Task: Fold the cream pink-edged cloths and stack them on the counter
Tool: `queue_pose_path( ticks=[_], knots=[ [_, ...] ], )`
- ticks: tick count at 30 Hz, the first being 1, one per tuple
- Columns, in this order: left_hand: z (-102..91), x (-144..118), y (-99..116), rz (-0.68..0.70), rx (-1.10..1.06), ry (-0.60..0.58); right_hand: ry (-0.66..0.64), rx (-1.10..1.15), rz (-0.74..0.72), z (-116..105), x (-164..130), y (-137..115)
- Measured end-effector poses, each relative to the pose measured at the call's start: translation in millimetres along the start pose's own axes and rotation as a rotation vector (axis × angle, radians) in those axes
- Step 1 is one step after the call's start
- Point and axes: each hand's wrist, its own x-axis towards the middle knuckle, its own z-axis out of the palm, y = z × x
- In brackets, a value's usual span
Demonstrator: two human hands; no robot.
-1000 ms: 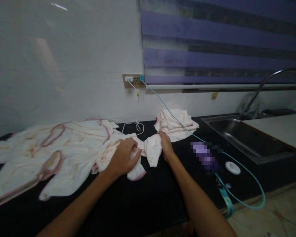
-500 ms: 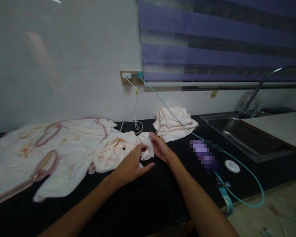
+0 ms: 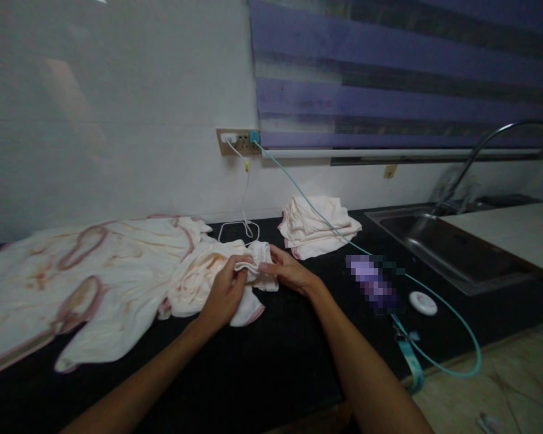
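Note:
On the dark counter lies a crumpled white garment (image 3: 192, 280) with brownish stains. My left hand (image 3: 224, 295) pinches a fold of it between thumb and fingers. Around the gathered, elastic-looking edge at its right end, my right hand (image 3: 296, 274) closes, thumb in front and fingers behind. A corner with pink trim hangs below my left hand. To the left, a larger white garment (image 3: 131, 325) with pink edging is spread out, stained in places; it meets the crumpled one, and I cannot tell whether they are joined.
Behind my right hand sits a folded white cloth stack (image 3: 319, 226). A teal cable (image 3: 294, 184) runs from the wall socket (image 3: 239, 143) across it to a blurred purple item (image 3: 371, 280). A round white object (image 3: 423, 303) and a steel sink (image 3: 452, 253) are on the right.
My left hand has gone from loosely spread fingers to pinching the cloth. My right thumb has come down onto the gathered edge, and a pink-trimmed corner now shows below.

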Motion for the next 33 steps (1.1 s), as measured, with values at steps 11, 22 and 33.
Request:
queue_pose_path(
  ticks=[11,22,33],
  knots=[
    [-19.3,-5.6,9.0,0.262,-0.028,0.139,0.196,-0.972,-0.095,-28.6,-1.2,12.8],
    [-0.7,-46.1,21.9,0.470,0.156,-0.510,0.929,-1.082,0.331,-37.2,-21.3,-23.0],
    [-0.6,-51.3,34.2,0.453,0.206,-0.632,0.742,-0.263,0.114,-52.9,-2.6,-9.6]
  ],
)
